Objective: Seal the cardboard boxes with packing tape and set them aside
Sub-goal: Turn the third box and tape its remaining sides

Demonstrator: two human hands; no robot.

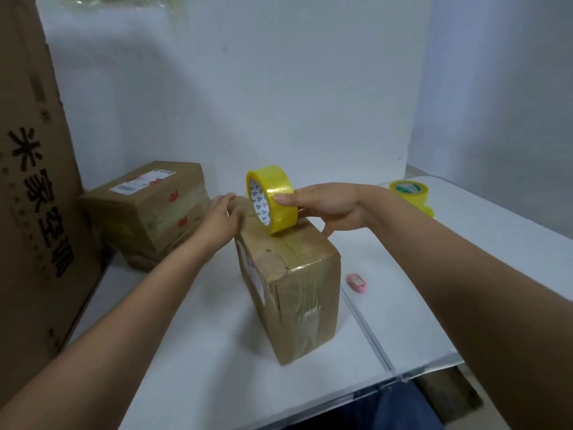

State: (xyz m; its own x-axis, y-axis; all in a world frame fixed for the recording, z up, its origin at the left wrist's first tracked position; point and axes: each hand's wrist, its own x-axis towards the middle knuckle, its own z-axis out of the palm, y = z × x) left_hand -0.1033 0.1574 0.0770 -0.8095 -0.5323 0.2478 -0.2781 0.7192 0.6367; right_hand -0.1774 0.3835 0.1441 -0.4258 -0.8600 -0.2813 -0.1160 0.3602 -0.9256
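Observation:
A brown cardboard box (297, 290) stands on the white table (192, 352), with clear tape over its near end and top seam. My right hand (325, 206) grips a yellow roll of packing tape (273, 200) upright on the box's top, thumb on the roll's outer face. My left hand (221, 217) lies with straight fingers against the far left top edge of the box. A second taped box (148, 212) with a white label sits at the back left.
A tall cardboard carton (34, 187) with printed characters stands along the left edge. Spare yellow tape rolls (410, 193) sit at the back right. A small pink object (357, 282) lies on the table right of the box. White walls close the back.

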